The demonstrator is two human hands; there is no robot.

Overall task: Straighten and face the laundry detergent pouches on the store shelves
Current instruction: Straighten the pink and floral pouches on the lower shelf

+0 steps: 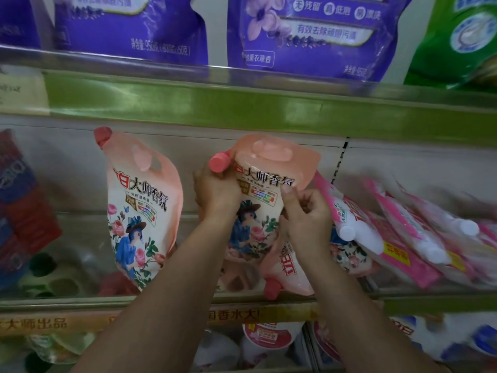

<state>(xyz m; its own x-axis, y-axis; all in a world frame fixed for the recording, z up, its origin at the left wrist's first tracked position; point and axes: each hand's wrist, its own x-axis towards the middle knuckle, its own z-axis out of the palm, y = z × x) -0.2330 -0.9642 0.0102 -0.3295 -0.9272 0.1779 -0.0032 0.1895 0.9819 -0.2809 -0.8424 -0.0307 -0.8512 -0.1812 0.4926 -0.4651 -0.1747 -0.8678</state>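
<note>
Peach detergent pouch point(258, 208) gripped between both hands, left hand point(215, 195) curled under its pink cap point(219, 162), right hand point(305, 214) pinching its side. Looks mid-straightening; next, probably stand it upright, label forward.

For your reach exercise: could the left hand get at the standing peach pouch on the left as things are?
Probably yes, once freed: the left hand grips the middle pouch, and only open shelf space separates it from the standing pouch.

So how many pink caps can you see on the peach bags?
3. One cap tops the standing bag on the left, one cap is by the left hand, one cap lies low at the shelf front. Others may be hidden.
</note>
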